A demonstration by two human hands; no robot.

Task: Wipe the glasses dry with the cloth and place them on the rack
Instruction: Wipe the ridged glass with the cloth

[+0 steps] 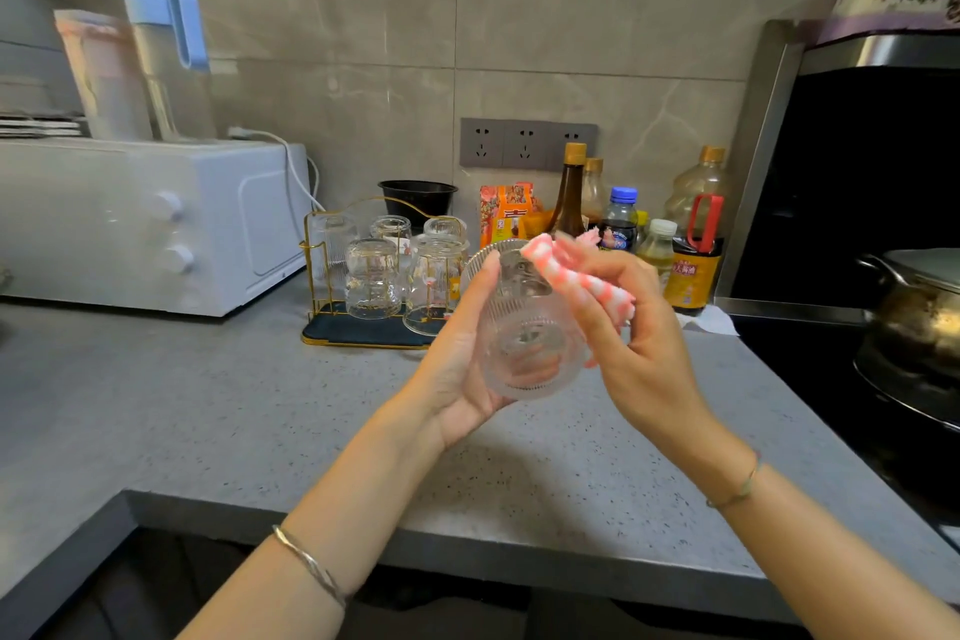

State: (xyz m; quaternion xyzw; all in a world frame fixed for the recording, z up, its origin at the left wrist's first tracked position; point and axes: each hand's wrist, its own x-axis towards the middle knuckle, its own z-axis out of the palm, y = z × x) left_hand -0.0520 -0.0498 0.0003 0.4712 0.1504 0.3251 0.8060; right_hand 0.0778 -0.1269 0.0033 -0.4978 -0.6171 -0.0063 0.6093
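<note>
A ribbed clear glass [519,327] is held above the grey counter, its mouth turned away from me. My left hand [462,369] grips it from the left and below. My right hand [623,327] pinches a pink-and-white striped cloth [576,276] against the glass's upper right rim. Behind the glass stands a gold wire rack [332,234] on a dark tray, with several clear glasses [371,276] upside down on it.
A white microwave [156,224] sits at the left with bottles on top. Sauce and oil bottles [691,255] line the wall at the right. A stove with a metal pot [919,307] is at the far right. The counter edge [467,541] runs close below my arms.
</note>
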